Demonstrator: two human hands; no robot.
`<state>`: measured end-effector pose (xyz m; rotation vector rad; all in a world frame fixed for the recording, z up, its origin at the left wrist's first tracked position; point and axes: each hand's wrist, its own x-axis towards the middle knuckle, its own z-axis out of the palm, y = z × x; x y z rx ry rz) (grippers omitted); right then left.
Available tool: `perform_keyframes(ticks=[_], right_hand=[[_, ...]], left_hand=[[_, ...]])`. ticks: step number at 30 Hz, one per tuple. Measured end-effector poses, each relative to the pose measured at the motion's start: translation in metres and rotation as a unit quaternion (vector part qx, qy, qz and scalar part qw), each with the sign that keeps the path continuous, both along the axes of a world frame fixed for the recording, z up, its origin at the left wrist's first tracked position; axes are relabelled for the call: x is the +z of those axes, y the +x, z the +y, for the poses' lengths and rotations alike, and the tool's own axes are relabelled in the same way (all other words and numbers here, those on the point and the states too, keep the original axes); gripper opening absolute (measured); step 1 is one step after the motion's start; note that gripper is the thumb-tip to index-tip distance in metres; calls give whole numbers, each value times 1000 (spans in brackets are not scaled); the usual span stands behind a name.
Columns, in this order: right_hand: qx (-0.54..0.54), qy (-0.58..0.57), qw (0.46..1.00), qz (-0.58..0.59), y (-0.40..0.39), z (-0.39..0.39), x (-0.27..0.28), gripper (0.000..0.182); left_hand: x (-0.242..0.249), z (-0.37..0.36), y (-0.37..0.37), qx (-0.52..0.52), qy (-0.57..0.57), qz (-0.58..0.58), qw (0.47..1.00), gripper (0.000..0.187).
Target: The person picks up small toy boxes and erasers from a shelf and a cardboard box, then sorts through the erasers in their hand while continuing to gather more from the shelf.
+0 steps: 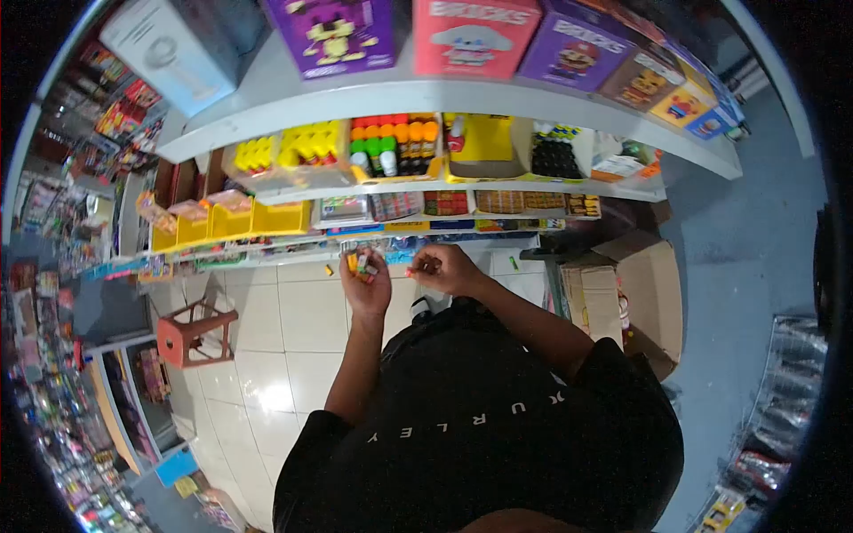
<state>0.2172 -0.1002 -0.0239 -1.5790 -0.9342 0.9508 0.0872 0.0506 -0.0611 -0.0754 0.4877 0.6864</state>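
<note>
My left hand (366,289) is cupped palm up around several small coloured pieces (362,265) in orange, white, green and red. Their exact kind is too small to make out. Just to the right, my right hand (447,270) has its fingers curled in a pinch, with a small red-pink piece (409,274) at the fingertips. A small yellow piece (329,269) lies on the tiled floor left of my left hand. Beyond my right hand lies a small green piece (513,263).
Shelves (462,98) of boxed brick sets and trays of glue bottles and markers rise ahead. An open cardboard box (653,306) stands at the right. A reddish plastic stool (191,333) is on the floor at the left, near more stocked racks.
</note>
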Motion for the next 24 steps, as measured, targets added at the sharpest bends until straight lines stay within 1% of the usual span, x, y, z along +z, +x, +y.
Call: perform_keyframes(ticks=[1, 3, 5, 7, 9, 10, 13, 14, 18, 19, 21, 22, 23, 24], right_hand=[[-18, -45, 999, -24, 10, -13, -20, 19], [-51, -134, 987, -69, 30, -43, -66, 22], [-99, -170, 979, -52, 50, -87, -125, 28], [-170, -235, 956, -54, 68, -130, -175, 32], [-181, -335, 923, -48, 97, -170, -201, 26], [-204, -324, 921, -69, 111, -187, -207, 26], [-252, -276, 917, -139, 155, -227, -211, 24], [-330, -286, 848, -299, 167, -231, -214, 23], [-394, -181, 891, -134, 233, -240, -186, 12], [-399, -155, 897, -105, 254, -242, -206, 10], [-392, -147, 900, -118, 292, -234, -256, 12], [-379, -163, 897, -160, 302, -219, -256, 17], [-338, -172, 900, -213, 305, -214, -256, 25], [-299, -176, 899, -266, 300, -202, -231, 33]], left_hand=[[-3, 0, -3, -2, 4, 14, 1000, 25], [-8, -4, -7, 3, 19, 5, 1000, 27], [-13, -5, -9, 3, 2, 10, 1000, 29], [-9, -9, -7, 1, 19, 14, 1000, 27], [1, -15, -3, 0, -10, -4, 1000, 27], [5, -19, 1, 1, -25, -12, 1000, 27], [6, -34, 14, 24, 0, 0, 1000, 28], [6, -40, 17, 14, -3, -15, 1000, 29], [16, -67, 31, 3, -24, -11, 1000, 29], [18, -75, 33, 5, -19, -7, 1000, 29], [19, -85, 34, 12, -12, 9, 1000, 29], [17, -89, 34, 17, -11, 21, 1000, 29], [13, -93, 34, 23, -10, 34, 999, 29], [10, -97, 32, 32, -6, 31, 999, 29]])
